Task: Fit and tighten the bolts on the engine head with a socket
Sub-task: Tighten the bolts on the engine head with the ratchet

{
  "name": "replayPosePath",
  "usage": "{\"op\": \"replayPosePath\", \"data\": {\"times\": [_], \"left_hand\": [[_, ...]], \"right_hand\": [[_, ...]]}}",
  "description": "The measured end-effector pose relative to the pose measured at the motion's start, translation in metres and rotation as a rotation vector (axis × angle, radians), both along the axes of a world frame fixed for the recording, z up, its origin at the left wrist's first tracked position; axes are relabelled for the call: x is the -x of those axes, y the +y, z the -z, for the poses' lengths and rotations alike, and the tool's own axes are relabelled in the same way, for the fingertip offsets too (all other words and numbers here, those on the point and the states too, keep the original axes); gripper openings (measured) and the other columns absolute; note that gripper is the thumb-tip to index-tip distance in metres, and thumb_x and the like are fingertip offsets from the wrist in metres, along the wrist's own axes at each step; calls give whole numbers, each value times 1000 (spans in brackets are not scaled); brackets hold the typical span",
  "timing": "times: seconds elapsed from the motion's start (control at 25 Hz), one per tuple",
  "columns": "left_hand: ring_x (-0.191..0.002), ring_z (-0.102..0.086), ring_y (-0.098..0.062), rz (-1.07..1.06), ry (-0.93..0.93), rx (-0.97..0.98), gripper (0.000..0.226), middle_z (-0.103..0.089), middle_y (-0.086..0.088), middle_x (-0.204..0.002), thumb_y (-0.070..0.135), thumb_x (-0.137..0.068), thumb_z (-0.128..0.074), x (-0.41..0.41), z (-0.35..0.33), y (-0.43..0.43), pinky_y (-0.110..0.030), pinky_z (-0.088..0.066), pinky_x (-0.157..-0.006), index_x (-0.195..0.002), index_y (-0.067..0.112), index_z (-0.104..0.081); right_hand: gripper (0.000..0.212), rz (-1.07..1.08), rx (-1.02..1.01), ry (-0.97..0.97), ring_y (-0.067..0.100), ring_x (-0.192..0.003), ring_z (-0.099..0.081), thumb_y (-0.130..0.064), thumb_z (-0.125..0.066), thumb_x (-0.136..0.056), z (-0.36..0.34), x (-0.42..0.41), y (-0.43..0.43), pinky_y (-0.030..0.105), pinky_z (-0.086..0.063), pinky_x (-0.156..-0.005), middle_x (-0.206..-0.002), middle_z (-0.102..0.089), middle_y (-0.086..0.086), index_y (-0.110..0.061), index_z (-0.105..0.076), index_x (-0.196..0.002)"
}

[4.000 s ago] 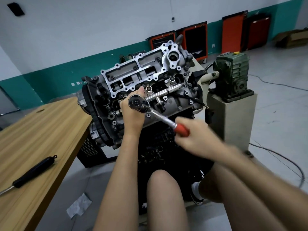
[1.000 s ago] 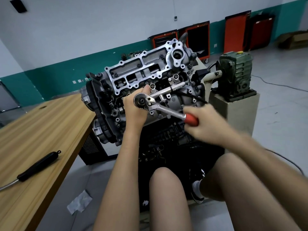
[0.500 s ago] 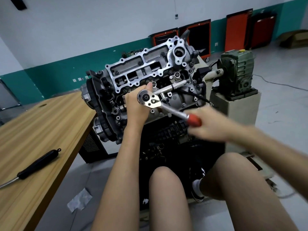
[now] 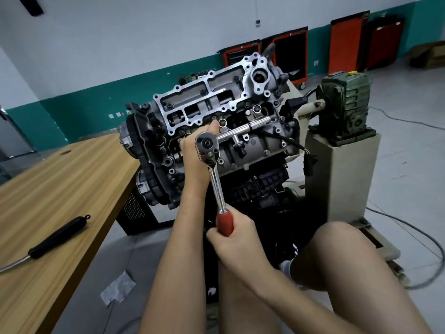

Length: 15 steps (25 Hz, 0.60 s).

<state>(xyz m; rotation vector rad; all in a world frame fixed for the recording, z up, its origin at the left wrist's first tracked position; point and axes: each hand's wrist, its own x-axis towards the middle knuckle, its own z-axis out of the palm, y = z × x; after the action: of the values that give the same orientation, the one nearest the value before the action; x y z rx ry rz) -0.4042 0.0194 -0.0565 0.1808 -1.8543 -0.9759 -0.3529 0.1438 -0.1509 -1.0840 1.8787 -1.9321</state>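
Note:
The engine head [image 4: 216, 109], bare aluminium with several bolt holes, stands tilted toward me on a stand. A chrome ratchet wrench [image 4: 212, 165] with a red grip sits with its round head against the engine's front face; the socket under it is hidden. My left hand [image 4: 195, 153] is wrapped behind the ratchet head, thumb up, steadying it. My right hand [image 4: 236, 239] is closed on the red grip, with the handle pointing down toward me. A chrome fuel rail [image 4: 248, 128] runs to the right of the ratchet head.
A wooden table [image 4: 60, 189] lies at the left with a black-handled tool [image 4: 57, 237] on it. A green gearbox [image 4: 344, 107] sits on a beige pedestal [image 4: 337, 177] at the right. My knees are below. A crumpled rag [image 4: 118, 288] and cables lie on the floor.
My right hand has swung the ratchet handle from pointing right to pointing down toward me. My left hand has stayed on the ratchet head.

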Motion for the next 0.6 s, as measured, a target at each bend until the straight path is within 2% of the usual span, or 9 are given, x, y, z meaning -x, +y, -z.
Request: {"op": "replayPosePath", "data": {"times": [0.08, 0.2, 0.28, 0.36, 0.44, 0.52, 0.6], "left_hand": [[-51, -22, -20, -14, -41, 37, 57, -23, 9, -48, 23, -94, -55, 0, -3, -2, -38, -29, -63, -47, 28, -23], [-51, -22, -18, 8, -42, 34, 60, -25, 9, -46, 19, -94, -56, 2, -5, 0, -42, -28, -57, -44, 31, -23], [-52, -22, -20, 19, -27, 24, 59, -26, 7, -47, 17, -94, -55, 4, -6, 1, -43, -26, -56, -45, 28, -25], [-53, -22, -24, 28, -26, 5, 57, -27, 5, -49, 19, -95, -55, 3, -5, -1, -41, -26, -57, -46, 27, -25], [-55, -23, -33, 28, -16, -12, 56, -27, 1, -50, 21, -94, -55, 1, -4, -1, -43, -29, -60, -47, 27, -25], [-55, -24, -32, -3, 8, -22, 54, -26, 2, -51, 22, -93, -55, 0, -3, 2, -47, -32, -62, -49, 26, -24], [-55, -28, -22, -17, 27, -53, 51, -28, 7, -52, 23, -94, -56, 0, -1, 3, -43, -40, -66, -51, 25, -27]], "right_hand": [[27, -26, -42, 119, 2, -43, -33, -9, -57, -70, -10, 23, 18, 16, -30, -45, -47, -40, -13, -28, -43, -59], [36, -25, -294, 552, 4, -43, -39, -3, -62, -71, -53, 94, 63, 18, -31, -47, -46, -41, -11, -27, -40, -58], [37, 46, -476, 820, 8, -45, -46, -7, -63, -74, -92, 132, 75, 25, -36, -48, -48, -44, -10, -38, -45, -62], [43, 135, -504, 947, 11, -46, -48, -11, -63, -74, -109, 146, 75, 25, -34, -48, -50, -45, -10, -48, -46, -64], [34, 183, -447, 877, 11, -47, -50, -13, -63, -72, -94, 132, 73, 25, -35, -49, -49, -46, -9, -41, -45, -64], [30, 153, -270, 609, 5, -45, -45, -13, -62, -70, -56, 89, 60, 21, -33, -49, -48, -45, -9, -35, -44, -63], [27, 92, -77, 260, 4, -44, -37, -15, -61, -69, -19, 35, 34, 16, -30, -47, -48, -42, -11, -35, -44, -61]]}}
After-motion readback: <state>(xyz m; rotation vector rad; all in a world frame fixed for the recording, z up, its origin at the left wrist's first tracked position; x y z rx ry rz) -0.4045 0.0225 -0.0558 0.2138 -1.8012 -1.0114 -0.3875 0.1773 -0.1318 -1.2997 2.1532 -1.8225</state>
